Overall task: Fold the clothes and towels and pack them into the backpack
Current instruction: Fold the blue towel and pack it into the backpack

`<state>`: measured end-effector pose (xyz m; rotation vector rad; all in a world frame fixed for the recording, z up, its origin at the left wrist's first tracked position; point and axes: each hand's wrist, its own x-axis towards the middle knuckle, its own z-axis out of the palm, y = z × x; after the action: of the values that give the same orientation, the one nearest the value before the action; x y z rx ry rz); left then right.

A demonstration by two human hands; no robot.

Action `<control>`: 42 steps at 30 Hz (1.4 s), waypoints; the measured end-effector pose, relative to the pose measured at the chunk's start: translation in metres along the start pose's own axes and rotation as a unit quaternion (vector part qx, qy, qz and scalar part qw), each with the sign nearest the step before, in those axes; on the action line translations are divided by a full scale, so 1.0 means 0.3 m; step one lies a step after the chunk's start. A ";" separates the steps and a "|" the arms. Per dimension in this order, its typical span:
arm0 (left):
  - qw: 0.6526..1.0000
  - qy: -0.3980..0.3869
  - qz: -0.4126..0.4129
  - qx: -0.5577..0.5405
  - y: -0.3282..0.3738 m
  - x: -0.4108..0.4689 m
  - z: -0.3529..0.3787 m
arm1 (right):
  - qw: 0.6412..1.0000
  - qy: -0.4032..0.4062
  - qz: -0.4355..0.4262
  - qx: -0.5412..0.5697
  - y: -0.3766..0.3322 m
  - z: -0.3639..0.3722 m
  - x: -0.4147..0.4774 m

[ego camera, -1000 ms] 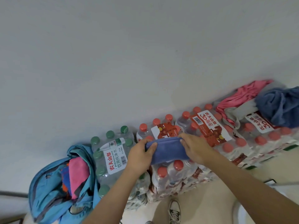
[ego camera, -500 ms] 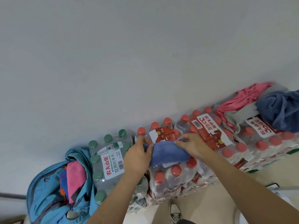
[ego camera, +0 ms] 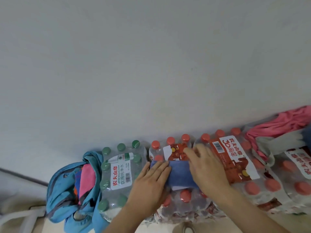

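Left hand (ego camera: 149,180), right hand (ego camera: 207,169) now press blue towel (ego camera: 180,174) onto bottle pack (ego camera: 186,196).

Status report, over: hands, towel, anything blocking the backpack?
Left hand, right hand flat on towel, atop red-cap bottles. Backpack open, left, part filled. Green-cap bottles between.

Folded blue towel (ego camera: 180,174) on bottle packs (ego camera: 184,205), blue backpack (ego camera: 57,190) open

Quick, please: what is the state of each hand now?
Left hand: open, pressing flat on the folded blue towel.
Right hand: open, flat on the same towel.
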<state>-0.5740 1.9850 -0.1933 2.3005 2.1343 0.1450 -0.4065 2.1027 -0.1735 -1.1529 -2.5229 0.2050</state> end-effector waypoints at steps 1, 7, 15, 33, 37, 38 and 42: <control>1.000 -0.001 -0.015 -0.014 0.001 0.011 -0.007 | 0.997 0.034 -0.064 -0.002 -0.012 0.003 -0.008; 0.998 0.007 -0.049 -0.045 0.013 0.035 -0.032 | 0.980 -0.087 -0.176 -0.019 0.081 0.083 -0.067; 0.901 0.031 -0.263 -0.344 -0.018 0.049 -0.055 | 0.966 -0.165 -0.039 0.195 0.152 0.053 -0.014; 0.701 0.196 -0.377 -0.572 0.018 -0.065 -0.317 | 0.784 -0.244 -0.004 0.570 -0.258 -0.054 0.150; 0.688 0.223 -0.407 -0.558 0.012 -0.211 -0.322 | 0.724 -0.243 0.055 0.643 -0.403 -0.009 0.148; 0.696 0.248 -0.412 -0.534 0.002 -0.246 -0.319 | 0.701 -0.262 0.067 0.660 -0.443 0.008 0.137; 0.749 0.312 -0.404 -0.422 -0.077 -0.385 -0.311 | 0.621 -0.341 0.106 0.697 -0.598 0.078 0.099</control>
<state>-0.6116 1.8660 -0.1096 0.7593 2.3006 1.6100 -0.5591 2.0076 -0.1379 -0.5929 -1.5569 2.4647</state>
